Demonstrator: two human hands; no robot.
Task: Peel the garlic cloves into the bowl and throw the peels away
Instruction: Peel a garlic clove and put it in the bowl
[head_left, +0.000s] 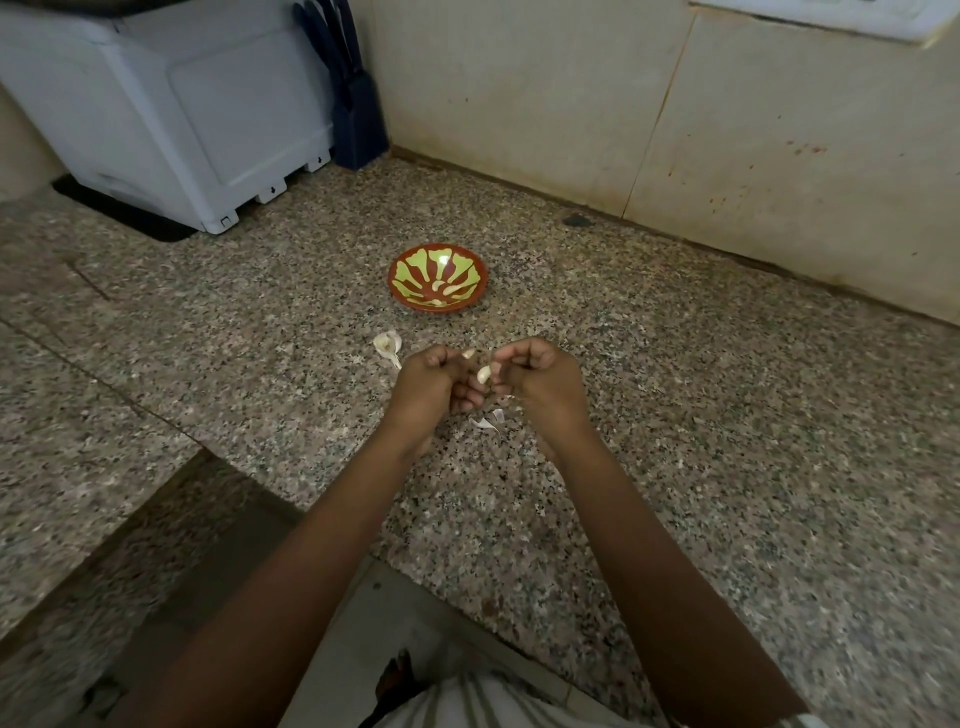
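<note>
We are pinching the garlic clove (484, 374) between the curled fingers of the left hand (428, 387) and right hand (543, 382), long axis apparently spanning the fingertips, the bowl (439, 308) lying beyond them, nearer the left hand.

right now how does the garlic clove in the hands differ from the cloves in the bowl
The held clove is up off the counter, pinched between the left hand and right hand. The loose cloves lie untouched on the floor of the bowl. The held clove is partly hidden by fingers, while the loose cloves show fully. The held clove is single and the loose cloves are several. Both are pale cream.
</note>
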